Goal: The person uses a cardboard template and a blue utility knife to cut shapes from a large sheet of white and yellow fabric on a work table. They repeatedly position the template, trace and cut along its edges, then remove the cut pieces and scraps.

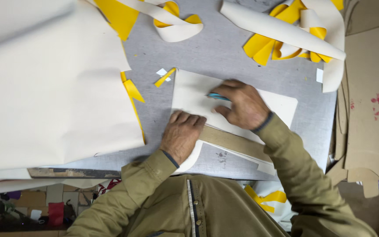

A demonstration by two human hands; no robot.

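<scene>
The left hand (181,134) lies flat, fingers pressed down on a cream sheet (194,94). The right hand (241,104) is just beside it, pinching a small blue tool (218,96) against the same sheet. The sheet lies under both hands, on a tan strip (233,142) near the counter's (224,52) front edge. Bare grey counter shows beyond the hands. Left of the left hand a big cream sheet (49,87) covers the counter. Farther off lie curled cream and yellow scraps (286,35). Brown cardboard (371,109) sits past the right hand.
</scene>
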